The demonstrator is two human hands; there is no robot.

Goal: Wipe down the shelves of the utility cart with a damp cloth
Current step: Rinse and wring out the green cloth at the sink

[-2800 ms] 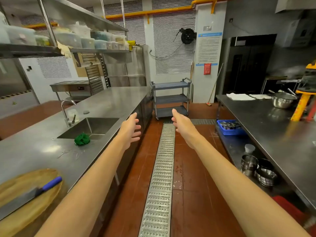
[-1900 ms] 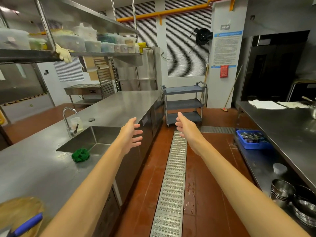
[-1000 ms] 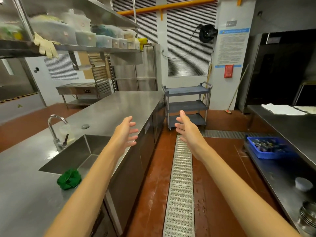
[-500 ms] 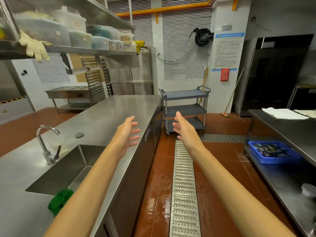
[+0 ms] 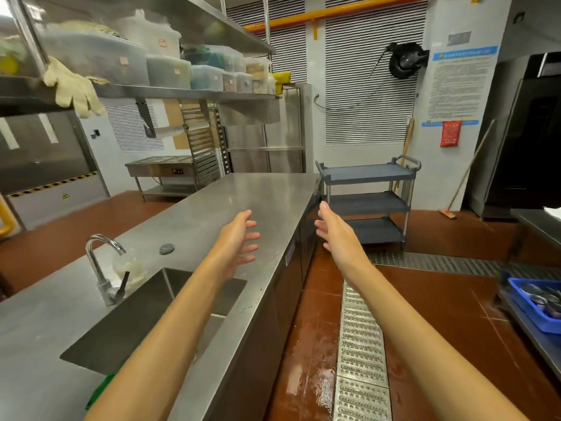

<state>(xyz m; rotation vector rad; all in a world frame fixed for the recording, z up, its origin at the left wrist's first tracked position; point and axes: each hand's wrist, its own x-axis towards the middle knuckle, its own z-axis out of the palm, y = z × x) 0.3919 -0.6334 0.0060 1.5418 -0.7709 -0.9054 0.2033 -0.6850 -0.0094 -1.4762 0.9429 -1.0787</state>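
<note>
Clock readings are taken from the view centre.

Utility cart (image 5: 367, 205): grey, three shelves, at 3 o'clock close to centre. It stands at the far end of the aisle, just past the end of the steel bench (image 5: 243, 192), near the white wall. Neither hand touches it.

Left hand (image 5: 239, 238): 8 o'clock, over the bench top. Right hand (image 5: 334, 232): 4 o'clock, over the aisle. Both are stretched forward with palms facing each other, fingers apart and relaxed, holding nothing.

Green cloth (image 5: 98, 388): 7 o'clock, on the bench by the near edge of the sink (image 5: 145, 314), mostly hidden by the left forearm.

Containers:
- Sink basin: contents cannot be told.
- Blue crate (image 5: 534, 311), 4 o'clock: holds round metal tins (image 5: 543, 299).
- Lidded clear tubs (image 5: 170, 71), 11 o'clock: in a row on the overhead shelf (image 5: 182, 93), contents blurred. A pale glove (image 5: 74, 86) hangs over that shelf's edge.

Versus 0.5 s ago:
- The cart is larger in view.
- The tap (image 5: 101, 262) and sink are lower and nearer.
- The green cloth, then in plain sight, is now nearly covered.
- The hands are posed as before.
</note>
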